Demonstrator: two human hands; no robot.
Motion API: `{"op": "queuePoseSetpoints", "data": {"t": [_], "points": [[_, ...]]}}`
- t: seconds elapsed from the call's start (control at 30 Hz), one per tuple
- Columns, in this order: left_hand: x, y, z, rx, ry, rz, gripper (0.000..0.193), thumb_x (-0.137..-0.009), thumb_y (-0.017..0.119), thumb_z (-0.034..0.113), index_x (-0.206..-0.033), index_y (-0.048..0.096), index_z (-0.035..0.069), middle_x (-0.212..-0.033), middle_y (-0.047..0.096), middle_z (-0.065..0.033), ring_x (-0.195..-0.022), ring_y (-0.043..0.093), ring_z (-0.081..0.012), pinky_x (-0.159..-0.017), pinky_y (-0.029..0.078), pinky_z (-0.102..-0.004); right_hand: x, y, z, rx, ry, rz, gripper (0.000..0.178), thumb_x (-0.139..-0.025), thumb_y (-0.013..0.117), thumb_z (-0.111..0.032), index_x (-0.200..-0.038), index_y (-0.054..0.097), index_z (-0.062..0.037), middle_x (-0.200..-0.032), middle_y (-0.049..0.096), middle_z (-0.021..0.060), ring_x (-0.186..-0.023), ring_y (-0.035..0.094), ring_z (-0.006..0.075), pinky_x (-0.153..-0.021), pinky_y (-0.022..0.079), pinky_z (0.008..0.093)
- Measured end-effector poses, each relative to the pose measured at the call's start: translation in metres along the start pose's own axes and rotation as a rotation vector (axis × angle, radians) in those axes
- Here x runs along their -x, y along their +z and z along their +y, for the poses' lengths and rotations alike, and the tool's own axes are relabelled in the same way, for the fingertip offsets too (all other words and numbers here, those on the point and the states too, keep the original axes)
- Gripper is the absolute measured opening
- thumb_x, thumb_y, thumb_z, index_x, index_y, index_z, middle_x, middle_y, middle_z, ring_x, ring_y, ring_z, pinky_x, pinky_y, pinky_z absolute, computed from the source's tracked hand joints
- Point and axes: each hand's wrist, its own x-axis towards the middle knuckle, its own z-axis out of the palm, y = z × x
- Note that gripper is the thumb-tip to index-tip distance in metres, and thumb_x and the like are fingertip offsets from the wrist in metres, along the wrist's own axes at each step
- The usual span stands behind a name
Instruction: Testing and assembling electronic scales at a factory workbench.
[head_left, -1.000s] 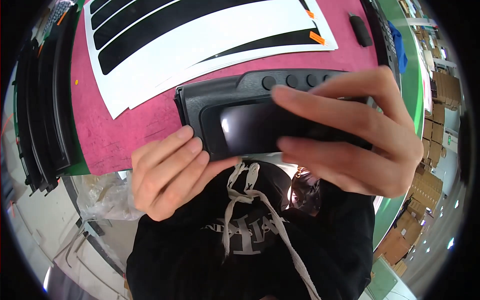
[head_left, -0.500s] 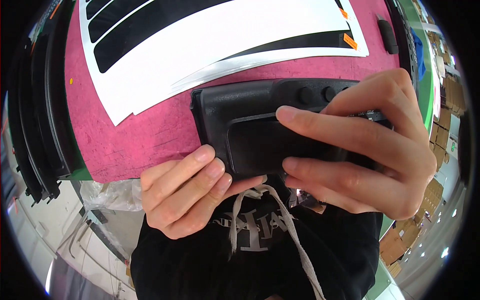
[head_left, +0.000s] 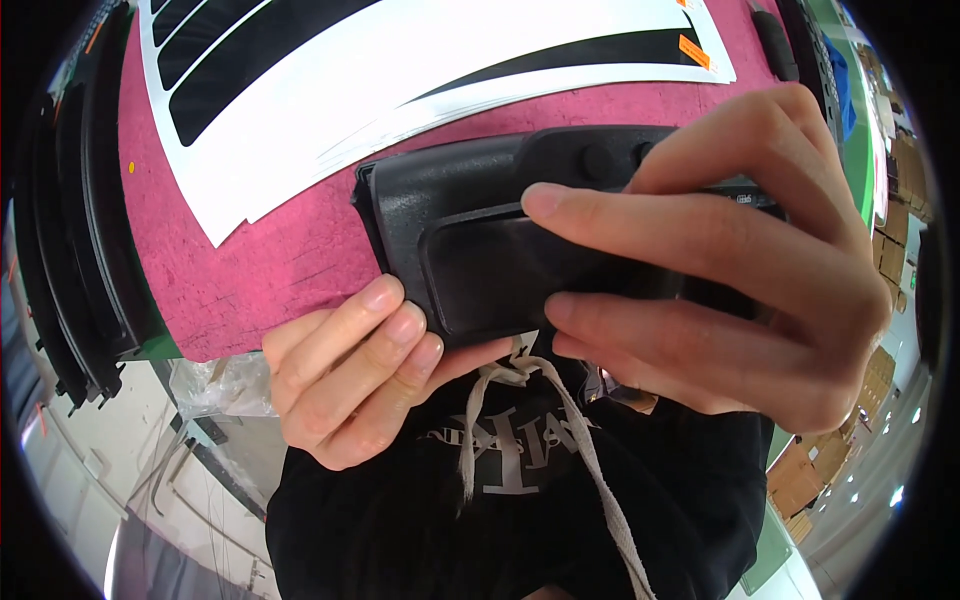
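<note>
Between my hands is a black plastic housing (head_left: 440, 185), tilted up in front of my chest, with a round knob (head_left: 597, 160) along its far edge. Set into its face is a glossy dark rectangular panel (head_left: 485, 270) with rounded corners. My left hand (head_left: 345, 385) grips the housing's near-left corner, fingers on the front and thumb along the bottom edge. Across the right part lies my right hand (head_left: 770, 270); its index fingertip touches the panel's upper edge, and another fingertip rests by its lower edge. The right end of the housing is mostly hidden behind this hand.
White sheets (head_left: 290, 120) bearing black curved pieces and orange tags lie on the pink tabletop (head_left: 270, 280). Long black plastic parts (head_left: 85, 220) stand along the left. A dark-handled tool (head_left: 775, 45) lies far right. A clear plastic bag (head_left: 220, 385) sits below the table's near-left edge.
The housing and both hands have shifted slightly left and away from me in the picture. The sheets also appear higher up. My grip looks the same.
</note>
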Motion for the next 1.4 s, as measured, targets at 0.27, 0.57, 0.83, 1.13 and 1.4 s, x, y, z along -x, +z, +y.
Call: {"op": "queuePoseSetpoints", "data": {"t": [0.27, 0.57, 0.83, 1.13, 1.4], "points": [[0.006, 0.001, -0.003, -0.054, 0.015, -0.008, 0.054, -0.052, 0.093, 0.023, -0.094, 0.064, 0.006, -0.095, 0.063, -0.0054, -0.086, 0.067, -0.0219, -0.058, 0.050, -0.0219, -0.009, 0.017, -0.006, -0.020, 0.012, 0.018, 0.032, -0.047, 0.073, -0.025, -0.074, 0.071, -0.0076, -0.092, 0.070, 0.0153, -0.066, 0.054, 0.0197, -0.054, 0.038, 0.0296], [0.004, 0.005, -0.003, -0.098, 0.035, 0.027, 0.057, -0.050, 0.093, 0.026, -0.094, 0.062, 0.007, -0.093, 0.062, -0.0040, -0.083, 0.067, -0.0210, -0.060, 0.050, -0.0221, -0.018, 0.022, -0.009, -0.022, 0.023, 0.021, 0.031, -0.049, 0.074, -0.025, -0.075, 0.071, -0.0077, -0.094, 0.069, 0.0162, -0.068, 0.054, 0.0208, -0.055, 0.038, 0.0302], [0.004, 0.007, -0.003, -0.097, 0.043, 0.049, 0.055, -0.051, 0.093, 0.026, -0.091, 0.062, 0.006, -0.093, 0.062, -0.0045, -0.082, 0.067, -0.0212, -0.059, 0.050, -0.0224, -0.026, 0.026, -0.006, -0.021, 0.020, 0.014, 0.031, -0.050, 0.074, -0.025, -0.075, 0.071, -0.0077, -0.095, 0.068, 0.0171, -0.069, 0.055, 0.0218, -0.056, 0.038, 0.0308], [0.004, 0.007, -0.007, -0.069, 0.135, 0.056, 0.033, -0.070, 0.081, 0.017, -0.089, 0.059, 0.001, -0.089, 0.062, -0.0136, -0.079, 0.065, -0.0299, -0.058, 0.046, -0.0290, -0.030, 0.025, -0.004, -0.015, 0.023, 0.001, 0.030, -0.052, 0.074, -0.025, -0.076, 0.071, -0.0078, -0.096, 0.068, 0.0180, -0.071, 0.055, 0.0229, -0.056, 0.039, 0.0315], [0.005, 0.003, -0.007, -0.085, 0.138, 0.039, 0.032, -0.071, 0.081, 0.018, -0.090, 0.061, 0.001, -0.091, 0.061, -0.0138, -0.079, 0.065, -0.0300, -0.059, 0.047, -0.0294, -0.036, 0.029, -0.003, -0.012, 0.027, -0.008, 0.029, -0.054, 0.075, -0.024, -0.077, 0.070, -0.0078, -0.097, 0.067, 0.0188, -0.073, 0.056, 0.0239, -0.057, 0.039, 0.0320]]}}
